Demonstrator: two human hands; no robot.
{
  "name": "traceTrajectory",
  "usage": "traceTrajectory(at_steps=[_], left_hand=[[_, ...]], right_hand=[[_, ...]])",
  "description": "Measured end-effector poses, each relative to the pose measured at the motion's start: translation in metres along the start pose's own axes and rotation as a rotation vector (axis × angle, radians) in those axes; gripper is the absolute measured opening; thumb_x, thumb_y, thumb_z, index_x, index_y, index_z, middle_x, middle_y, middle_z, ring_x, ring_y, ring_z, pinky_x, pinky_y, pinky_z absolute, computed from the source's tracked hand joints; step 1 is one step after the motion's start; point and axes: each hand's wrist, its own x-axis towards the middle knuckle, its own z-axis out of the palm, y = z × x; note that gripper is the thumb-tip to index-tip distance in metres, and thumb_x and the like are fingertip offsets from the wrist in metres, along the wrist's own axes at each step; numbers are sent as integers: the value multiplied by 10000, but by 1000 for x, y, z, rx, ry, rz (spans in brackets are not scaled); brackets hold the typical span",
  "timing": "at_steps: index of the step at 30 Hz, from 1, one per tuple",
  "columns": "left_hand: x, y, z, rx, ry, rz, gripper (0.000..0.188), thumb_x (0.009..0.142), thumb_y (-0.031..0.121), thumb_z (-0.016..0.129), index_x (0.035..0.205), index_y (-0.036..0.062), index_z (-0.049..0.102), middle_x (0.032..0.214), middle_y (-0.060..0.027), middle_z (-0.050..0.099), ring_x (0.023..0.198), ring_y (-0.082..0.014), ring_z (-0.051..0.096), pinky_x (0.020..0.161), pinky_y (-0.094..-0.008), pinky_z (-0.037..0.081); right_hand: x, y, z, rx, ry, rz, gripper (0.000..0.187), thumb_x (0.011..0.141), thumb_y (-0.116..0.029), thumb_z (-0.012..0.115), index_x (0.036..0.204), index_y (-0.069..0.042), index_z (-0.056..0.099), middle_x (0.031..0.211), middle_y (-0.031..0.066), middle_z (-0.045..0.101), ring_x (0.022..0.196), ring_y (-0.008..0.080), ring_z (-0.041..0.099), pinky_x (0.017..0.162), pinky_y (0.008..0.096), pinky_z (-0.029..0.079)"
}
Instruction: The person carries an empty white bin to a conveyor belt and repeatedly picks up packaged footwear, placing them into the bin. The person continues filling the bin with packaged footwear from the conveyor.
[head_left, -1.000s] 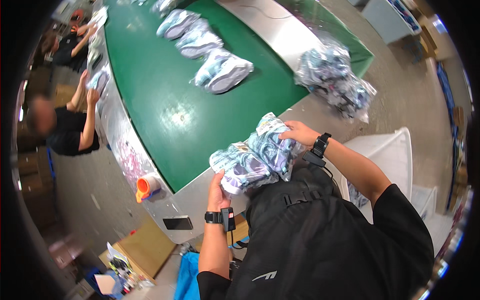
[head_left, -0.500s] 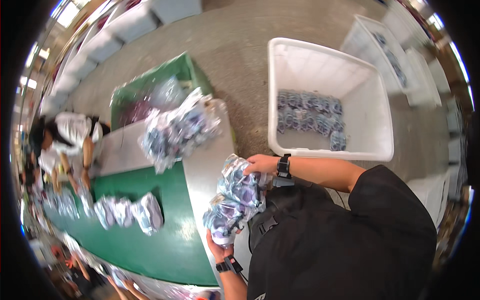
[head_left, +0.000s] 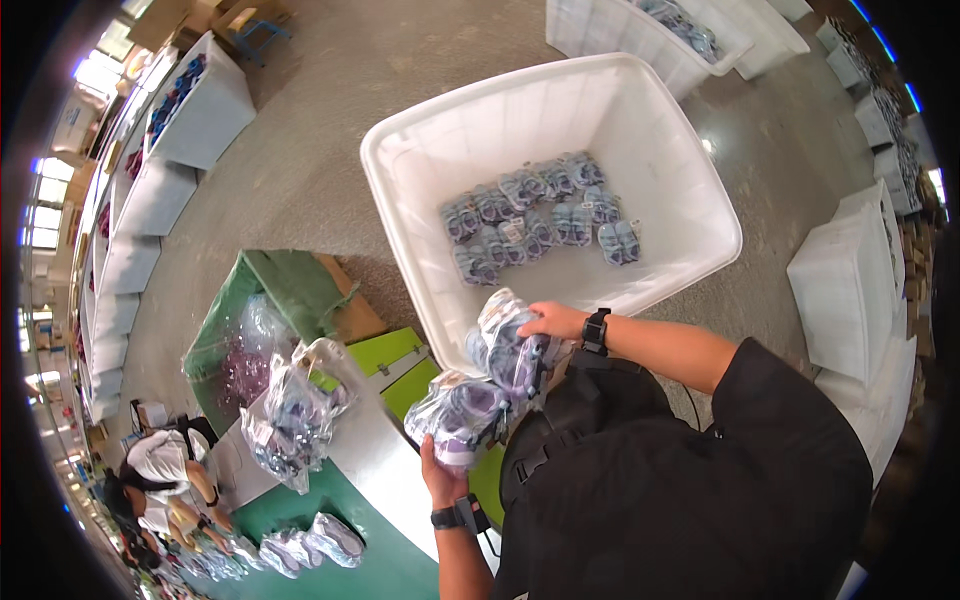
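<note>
Between my two hands is a row of bagged shoes (head_left: 468, 410), light blue and purple in clear plastic. My right hand (head_left: 555, 320) grips the upper end, its fingers over the plastic. At the lower end, my left hand (head_left: 442, 480) is closed around the bags from beneath. The stack hangs in front of my body, close to the near side of a large white bin (head_left: 655, 140). Inside that bin, bagged shoe pairs (head_left: 520, 190) stand in rows on its bottom, with one pair (head_left: 619, 242) at the right end.
Left of me, a green conveyor belt (head_left: 385, 550) carries bagged shoes (head_left: 335, 540). More bagged shoes (head_left: 295, 415) are piled on the metal table end (head_left: 375, 440), beside a green container (head_left: 215, 340). A co-worker (head_left: 165, 460) leans over the belt. White bins (head_left: 215, 120) line the far left.
My view has turned right, away from the conveyor and toward the white bin. Both hands have carried the bagged shoes along with my body, still gripping them.
</note>
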Motion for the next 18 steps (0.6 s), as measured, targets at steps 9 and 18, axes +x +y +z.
traceTrajectory(at_steps=[9,18], left_hand=[[58,-28,71,161,159,103,319,968,172,556,1259,41,539,1086,-72,663,889,-202,679,695,-315,569],[45,-32,86,119,121,99,398,978,213,573,1333,46,509,1266,-102,612,1128,-256,620,964,-417,512]], right_hand=[[-5,64,-148,-225,448,-24,1059,729,-464,792,1480,85,289,1367,267,541,1250,365,551,1065,385,421],[7,121,-235,-611,797,333,735,830,-334,701,1413,10,414,1325,266,546,1187,394,566,978,447,483]])
